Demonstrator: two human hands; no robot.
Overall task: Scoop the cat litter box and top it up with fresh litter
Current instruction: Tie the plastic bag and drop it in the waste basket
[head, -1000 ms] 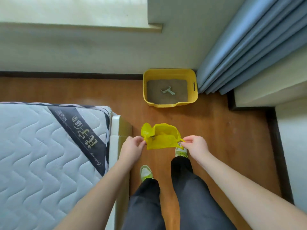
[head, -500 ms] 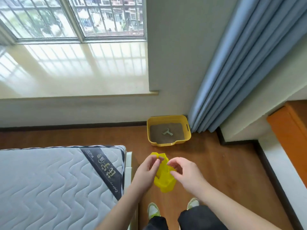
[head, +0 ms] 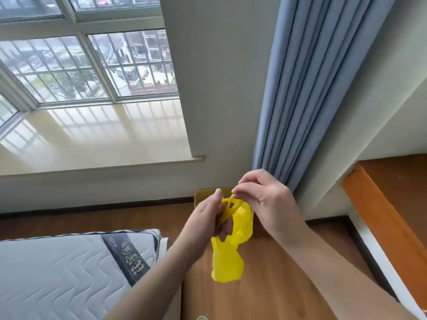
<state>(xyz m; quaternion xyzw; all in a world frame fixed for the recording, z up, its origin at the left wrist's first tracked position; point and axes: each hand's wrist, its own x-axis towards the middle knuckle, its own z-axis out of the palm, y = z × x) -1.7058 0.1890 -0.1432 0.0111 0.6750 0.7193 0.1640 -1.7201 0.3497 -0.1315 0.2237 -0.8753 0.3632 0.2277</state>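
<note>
A small yellow plastic bag [head: 227, 262] hangs in front of me, held by both hands. My left hand [head: 203, 224] has its fingers inside the bag's handle loops and grips them. My right hand [head: 265, 202] pinches the top of a handle just above. Behind the hands only a corner of the yellow litter box [head: 203, 192] shows on the wood floor against the wall; its litter and scoop are hidden.
A quilted grey mattress [head: 64, 273] lies at lower left, close to my left arm. Blue curtains [head: 307, 88] hang behind the hands. A window sill [head: 97, 139] runs along the left wall. An orange wooden ledge [head: 388, 218] stands at right.
The view has tilted up toward the window. Both hands rose with the bag and now work its handles; the litter box has slipped behind them.
</note>
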